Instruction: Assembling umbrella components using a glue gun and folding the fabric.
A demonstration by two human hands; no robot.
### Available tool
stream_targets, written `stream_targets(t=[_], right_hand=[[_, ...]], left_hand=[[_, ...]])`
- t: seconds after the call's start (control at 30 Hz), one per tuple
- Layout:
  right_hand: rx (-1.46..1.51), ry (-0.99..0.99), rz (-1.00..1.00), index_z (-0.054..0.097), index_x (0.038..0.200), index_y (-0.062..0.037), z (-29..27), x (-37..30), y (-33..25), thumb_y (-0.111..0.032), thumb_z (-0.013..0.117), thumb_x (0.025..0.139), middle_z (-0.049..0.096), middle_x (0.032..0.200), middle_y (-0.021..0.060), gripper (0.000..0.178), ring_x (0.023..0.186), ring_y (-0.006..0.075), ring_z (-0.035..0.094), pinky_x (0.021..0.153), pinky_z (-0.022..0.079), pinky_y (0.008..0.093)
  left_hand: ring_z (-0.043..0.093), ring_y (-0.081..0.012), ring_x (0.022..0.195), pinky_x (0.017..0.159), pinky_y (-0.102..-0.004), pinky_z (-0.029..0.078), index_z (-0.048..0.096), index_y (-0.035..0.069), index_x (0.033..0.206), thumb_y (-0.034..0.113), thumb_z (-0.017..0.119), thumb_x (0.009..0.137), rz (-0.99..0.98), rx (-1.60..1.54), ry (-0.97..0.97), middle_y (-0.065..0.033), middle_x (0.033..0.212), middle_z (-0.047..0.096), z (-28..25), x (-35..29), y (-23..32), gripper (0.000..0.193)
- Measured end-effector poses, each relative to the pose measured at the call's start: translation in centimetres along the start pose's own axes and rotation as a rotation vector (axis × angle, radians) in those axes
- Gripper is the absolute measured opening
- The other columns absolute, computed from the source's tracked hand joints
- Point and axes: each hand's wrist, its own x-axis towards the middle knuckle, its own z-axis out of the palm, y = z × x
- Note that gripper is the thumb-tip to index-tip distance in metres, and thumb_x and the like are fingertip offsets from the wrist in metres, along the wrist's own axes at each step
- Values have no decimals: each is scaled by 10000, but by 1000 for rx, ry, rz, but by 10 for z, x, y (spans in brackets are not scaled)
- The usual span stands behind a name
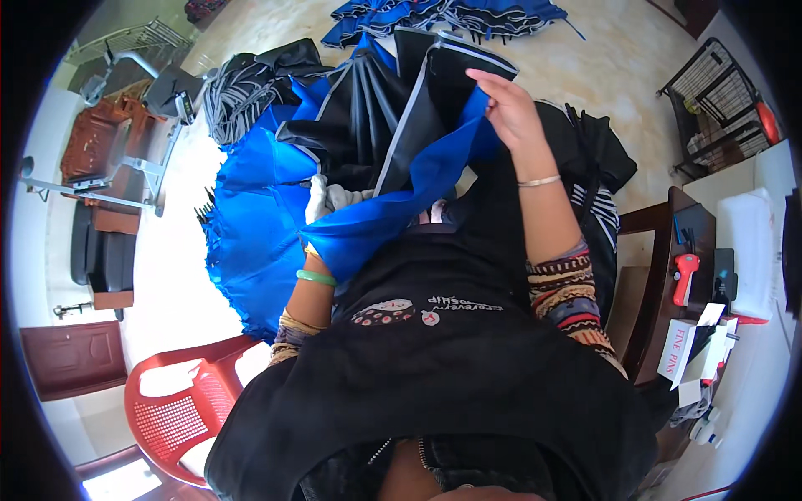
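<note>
Gripping blue and black umbrella fabric (393,142), right hand (511,113) raised, left hand (322,200) gloved

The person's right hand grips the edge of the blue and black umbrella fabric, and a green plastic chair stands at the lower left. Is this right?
Not quite: in the head view the plastic chair at the lower left is red, not green. The rest holds: the right hand grips the edge of the blue and black umbrella fabric.

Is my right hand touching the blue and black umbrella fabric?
Touching. The head view shows the right hand raised with its fingers closed on the edge of the blue and black umbrella fabric, with no gap between them.
</note>
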Motion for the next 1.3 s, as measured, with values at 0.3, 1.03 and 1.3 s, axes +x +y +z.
stream_targets(t=[0.3,1.03,1.3], right_hand=[[-625,-490,-219,685,964,-25,116,-45,23,-102,595,853,586,762,23,162,671,65,502,618,410,231],[-164,-44,81,660,1032,12,59,-152,-1,-3,575,875,637,901,51,179,790,125,605,706,472,219],[-317,-34,42,662,1014,9,50,-157,2,-20,553,895,634,841,49,164,760,112,617,713,495,222]], left_hand=[[445,-218,614,911,-443,409,576,32,744,516,328,963,146,204,226,-78,607,498,-7,-2,23,587],[607,-189,905,819,-280,465,635,-17,1009,159,523,852,236,1261,-335,-126,969,642,82,20,-10,261],[591,-171,743,699,-278,471,653,-19,882,244,565,865,-138,1239,-370,-93,813,627,87,39,-31,278]])
